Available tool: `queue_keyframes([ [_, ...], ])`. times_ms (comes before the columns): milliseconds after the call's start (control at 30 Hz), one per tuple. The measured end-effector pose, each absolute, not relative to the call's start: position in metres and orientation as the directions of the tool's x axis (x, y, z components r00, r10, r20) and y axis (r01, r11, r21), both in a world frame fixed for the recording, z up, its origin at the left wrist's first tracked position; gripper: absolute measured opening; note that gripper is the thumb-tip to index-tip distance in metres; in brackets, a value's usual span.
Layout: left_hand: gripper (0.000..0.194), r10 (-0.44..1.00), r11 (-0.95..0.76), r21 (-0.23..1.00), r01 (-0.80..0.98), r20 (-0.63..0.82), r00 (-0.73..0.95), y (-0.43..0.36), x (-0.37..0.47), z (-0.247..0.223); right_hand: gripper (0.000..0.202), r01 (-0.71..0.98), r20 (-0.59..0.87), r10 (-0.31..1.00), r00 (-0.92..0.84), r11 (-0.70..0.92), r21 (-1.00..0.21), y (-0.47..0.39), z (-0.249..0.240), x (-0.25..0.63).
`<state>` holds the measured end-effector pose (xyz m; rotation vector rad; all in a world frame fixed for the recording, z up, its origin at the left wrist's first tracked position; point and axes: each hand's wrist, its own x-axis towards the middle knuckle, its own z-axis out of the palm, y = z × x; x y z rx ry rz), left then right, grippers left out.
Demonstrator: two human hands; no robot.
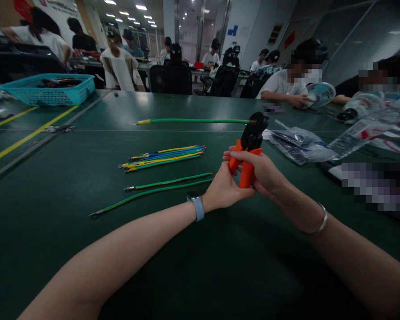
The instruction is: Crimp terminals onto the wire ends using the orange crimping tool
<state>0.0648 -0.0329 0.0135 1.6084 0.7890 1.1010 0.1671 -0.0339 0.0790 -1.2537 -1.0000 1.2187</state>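
My left hand (227, 189) and my right hand (258, 171) are both closed round the orange handles of a crimping tool (252, 135) with a black head. From the tool's jaws a green wire (196, 121) sticks out to the left, level above the table, with a yellow sleeve and a bare metal tip at its far end. Left of my hands lies a bundle of green, yellow and blue wires (166, 158) with metal lugs. Nearer to me are two separate green-and-yellow wires, a short one (170, 182) and a longer one (146, 194) whose right end passes behind my left hand.
A turquoise basket (58, 94) with dark items stands at the back left of the green table (173, 249). Clear plastic bags (300, 144) lie to the right. A person in white holds a small fan (320, 94) at the right edge; more people sit behind.
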Motion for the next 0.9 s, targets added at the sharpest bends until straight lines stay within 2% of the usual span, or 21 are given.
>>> queue_keyframes([
  [133, 0.078, 0.854, -0.339, 0.937, -0.083, 0.343, 0.392, -0.032, 0.066, 0.009, 0.024, -0.152, -0.069, 0.979, 0.193, -0.039, -0.988, -0.026, 0.071, 0.163],
  [267, 0.084, 0.865, -0.352, 0.935, -0.041, 0.342, 0.366, -0.033, 0.064, 0.008, 0.019, -0.110, 0.031, 0.983, 0.179, 0.052, -0.993, -0.021, 0.059, 0.162],
  [433, 0.090, 0.892, -0.326, 0.945, 0.027, 0.298, 0.341, -0.035, 0.061, 0.011, 0.011, -0.113, 0.082, 0.973, 0.215, 0.108, -0.988, -0.017, 0.056, 0.160],
  [667, 0.085, 0.909, -0.289, 0.953, 0.094, 0.243, 0.338, -0.037, 0.058, 0.012, 0.009, -0.130, 0.032, 0.976, 0.217, 0.062, -0.990, -0.015, 0.055, 0.159],
  [900, 0.081, 0.921, -0.276, 0.951, 0.139, 0.221, 0.320, -0.043, 0.055, 0.020, 0.006, -0.113, 0.065, 0.978, 0.198, 0.088, -0.990, -0.014, 0.053, 0.160],
])
